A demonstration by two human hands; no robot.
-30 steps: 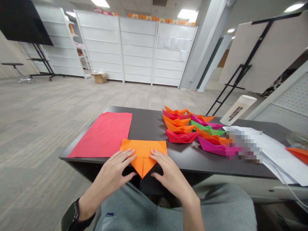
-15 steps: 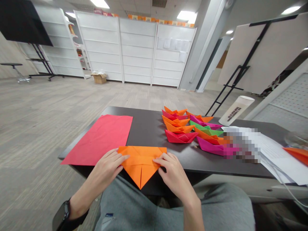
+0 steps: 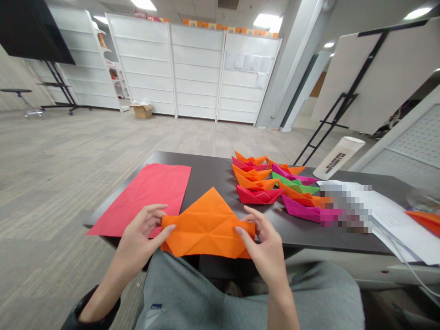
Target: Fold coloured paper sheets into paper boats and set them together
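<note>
Between my two hands is a partly folded sheet of orange paper (image 3: pixel 209 227), held at the table's front edge with a pointed flap standing up and creases across its face. My left hand (image 3: pixel 142 233) pinches its left end, thumb in front and fingers behind. At the other end, my right hand (image 3: pixel 264 238) grips the paper the same way, its index finger raised. A flat sheet of red paper (image 3: pixel 147 188) lies just beyond my left hand. To the right, folded paper boats stand in two rows, among them a red boat (image 3: pixel 259 195) and a magenta boat (image 3: pixel 305 210).
The dark table (image 3: pixel 202 172) spans the front. On its right are a white cylinder (image 3: pixel 338 158) with printed text, white papers (image 3: pixel 395 215), a cable and an orange folded piece (image 3: pixel 426 220). A blurred patch hides something beside the boats. White shelving (image 3: pixel 195 73) stands behind.
The orange paper's point, which faced down toward me, now faces up and away. My hands have moved farther apart, and the paper looks wider between them.
</note>
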